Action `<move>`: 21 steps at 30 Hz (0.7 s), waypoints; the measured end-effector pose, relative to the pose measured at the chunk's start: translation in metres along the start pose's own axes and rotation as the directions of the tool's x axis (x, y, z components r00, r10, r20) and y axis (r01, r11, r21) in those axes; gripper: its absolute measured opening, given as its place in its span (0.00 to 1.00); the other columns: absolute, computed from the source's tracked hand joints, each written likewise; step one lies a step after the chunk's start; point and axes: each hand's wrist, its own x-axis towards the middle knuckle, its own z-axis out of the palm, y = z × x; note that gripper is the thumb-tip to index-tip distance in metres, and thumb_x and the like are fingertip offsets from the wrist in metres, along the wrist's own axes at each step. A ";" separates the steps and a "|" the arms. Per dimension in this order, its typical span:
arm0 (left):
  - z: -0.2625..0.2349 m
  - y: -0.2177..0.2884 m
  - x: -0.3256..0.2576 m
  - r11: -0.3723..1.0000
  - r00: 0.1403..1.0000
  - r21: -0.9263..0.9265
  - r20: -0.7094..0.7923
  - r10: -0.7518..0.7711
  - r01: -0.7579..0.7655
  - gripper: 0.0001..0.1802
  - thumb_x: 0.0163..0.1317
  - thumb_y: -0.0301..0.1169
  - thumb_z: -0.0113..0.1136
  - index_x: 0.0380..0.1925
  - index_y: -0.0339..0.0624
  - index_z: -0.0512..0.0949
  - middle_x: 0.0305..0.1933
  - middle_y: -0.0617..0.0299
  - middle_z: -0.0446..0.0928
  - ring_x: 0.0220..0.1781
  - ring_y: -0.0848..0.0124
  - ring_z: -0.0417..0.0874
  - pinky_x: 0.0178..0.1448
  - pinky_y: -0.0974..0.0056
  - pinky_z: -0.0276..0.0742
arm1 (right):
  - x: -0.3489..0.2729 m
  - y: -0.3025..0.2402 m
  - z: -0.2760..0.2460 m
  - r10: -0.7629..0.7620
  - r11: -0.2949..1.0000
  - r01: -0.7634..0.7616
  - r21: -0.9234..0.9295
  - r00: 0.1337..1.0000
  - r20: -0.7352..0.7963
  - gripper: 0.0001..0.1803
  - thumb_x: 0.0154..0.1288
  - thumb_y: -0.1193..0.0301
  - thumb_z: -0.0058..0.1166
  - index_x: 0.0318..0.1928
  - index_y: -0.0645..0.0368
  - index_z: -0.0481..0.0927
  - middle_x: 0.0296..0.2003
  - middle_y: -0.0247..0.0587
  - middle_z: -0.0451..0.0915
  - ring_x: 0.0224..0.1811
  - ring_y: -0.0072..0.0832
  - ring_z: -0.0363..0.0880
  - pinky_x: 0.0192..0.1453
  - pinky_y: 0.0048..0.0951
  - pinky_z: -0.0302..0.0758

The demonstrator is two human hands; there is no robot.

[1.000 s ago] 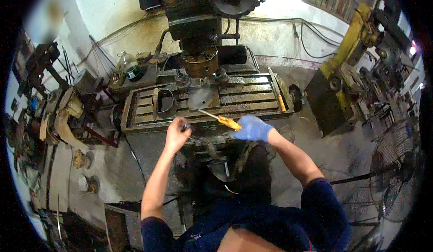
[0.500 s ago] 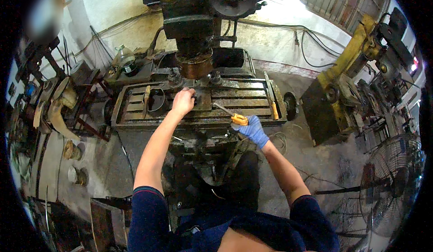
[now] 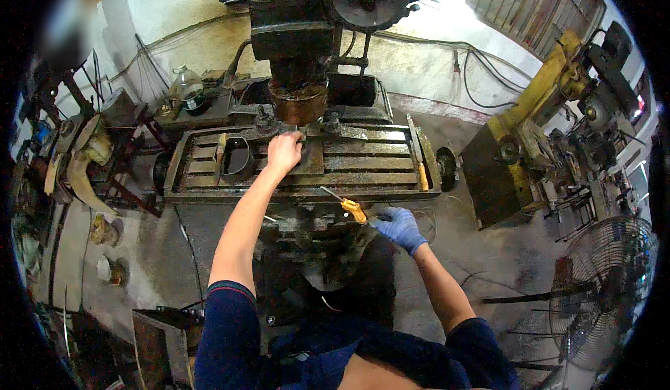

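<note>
Back came the yellow tool (image 3: pixel 354 211), clamped in my right grip (image 3: pixel 400 228). I can't tell what my left grip (image 3: pixel 284 153) holds; bench (image 3: pixel 377 165) work looks unfinished.

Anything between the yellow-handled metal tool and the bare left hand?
Nothing visible stands between the yellow-handled metal tool in the blue-gloved right hand and the bare left hand; only the slotted metal table shows behind that gap.

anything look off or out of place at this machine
The gloving looks odd: the right hand, gripping a yellow-handled tool, wears a blue glove, while the left hand, reaching over the slotted table, is bare. Nothing else clearly stands out.
</note>
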 end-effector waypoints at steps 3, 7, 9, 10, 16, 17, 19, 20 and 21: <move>0.003 0.000 0.002 0.999 0.998 -0.011 -0.049 -0.040 0.040 0.12 0.50 0.32 0.57 0.37 0.45 0.77 0.35 0.52 0.78 0.35 0.54 0.79 0.40 0.53 0.74 | -0.009 0.000 -0.034 -0.013 0.999 0.013 0.044 1.000 0.016 0.24 0.49 0.57 0.61 0.41 0.64 0.79 0.36 0.50 0.80 0.38 0.34 0.80 0.45 0.30 0.74; 0.000 0.010 0.009 0.966 0.966 0.025 -0.020 -0.256 0.256 0.14 0.50 0.35 0.59 0.35 0.39 0.76 0.31 0.49 0.78 0.35 0.53 0.79 0.39 0.52 0.75 | -0.005 -0.039 -0.102 -0.043 0.995 0.054 0.080 0.989 -0.139 0.18 0.48 0.63 0.60 0.37 0.63 0.80 0.32 0.49 0.81 0.35 0.34 0.80 0.42 0.31 0.74; 0.006 0.009 0.017 0.946 0.948 0.048 -0.015 -0.319 0.319 0.15 0.49 0.37 0.61 0.30 0.35 0.77 0.30 0.47 0.78 0.36 0.52 0.80 0.38 0.52 0.75 | 0.011 -0.060 -0.156 -0.151 0.987 0.161 -0.011 0.893 -0.425 0.16 0.47 0.67 0.61 0.36 0.65 0.80 0.30 0.43 0.81 0.33 0.26 0.79 0.43 0.27 0.74; 0.007 0.003 0.019 0.942 0.942 0.039 0.022 -0.335 0.334 0.15 0.48 0.38 0.61 0.30 0.36 0.77 0.30 0.47 0.78 0.36 0.52 0.79 0.39 0.52 0.75 | 0.028 -0.067 -0.184 -0.256 0.921 0.370 0.123 0.812 -0.524 0.18 0.48 0.69 0.61 0.40 0.65 0.79 0.32 0.41 0.81 0.36 0.23 0.77 0.45 0.27 0.73; -0.003 -0.023 0.014 0.930 0.934 -0.088 0.061 -0.353 0.358 0.17 0.46 0.39 0.63 0.32 0.37 0.79 0.31 0.46 0.78 0.38 0.53 0.79 0.42 0.53 0.75 | 0.051 -0.206 -0.344 -0.705 -0.016 0.861 0.509 0.351 -0.616 0.20 0.61 0.65 0.43 0.51 0.62 0.71 0.51 0.45 0.72 0.57 0.36 0.67 0.66 0.45 0.56; 0.002 -0.004 0.023 0.936 0.944 -0.127 0.076 -0.321 0.329 0.17 0.46 0.39 0.63 0.32 0.37 0.78 0.31 0.46 0.78 0.38 0.53 0.79 0.42 0.53 0.75 | 0.035 -0.208 -0.360 -0.654 0.161 0.954 0.254 0.296 -0.696 0.20 0.61 0.64 0.42 0.50 0.62 0.72 0.51 0.46 0.72 0.57 0.37 0.67 0.66 0.45 0.56; -0.002 0.003 0.025 0.932 0.939 -0.125 0.083 -0.332 0.341 0.18 0.46 0.39 0.63 0.31 0.37 0.78 0.31 0.46 0.78 0.38 0.53 0.79 0.42 0.53 0.75 | 0.035 -0.201 -0.364 -0.620 0.327 0.945 0.004 0.218 -0.754 0.20 0.62 0.62 0.40 0.49 0.62 0.72 0.51 0.47 0.72 0.56 0.39 0.68 0.66 0.46 0.56; 0.002 0.005 0.026 0.937 0.945 -0.126 0.071 -0.318 0.325 0.17 0.45 0.39 0.63 0.31 0.37 0.78 0.31 0.46 0.78 0.37 0.52 0.79 0.42 0.53 0.75 | 0.027 -0.194 -0.361 -0.625 0.356 0.934 -0.020 0.222 -0.749 0.20 0.63 0.62 0.40 0.48 0.63 0.72 0.50 0.48 0.72 0.56 0.40 0.68 0.65 0.46 0.57; -0.001 -0.015 0.018 0.930 0.935 -0.089 0.036 -0.354 0.356 0.17 0.45 0.39 0.63 0.30 0.37 0.78 0.31 0.46 0.78 0.37 0.52 0.79 0.42 0.53 0.75 | 0.037 -0.181 -0.333 -0.675 0.209 0.968 0.136 0.244 -0.696 0.20 0.63 0.61 0.40 0.46 0.64 0.72 0.49 0.48 0.72 0.55 0.42 0.68 0.64 0.47 0.59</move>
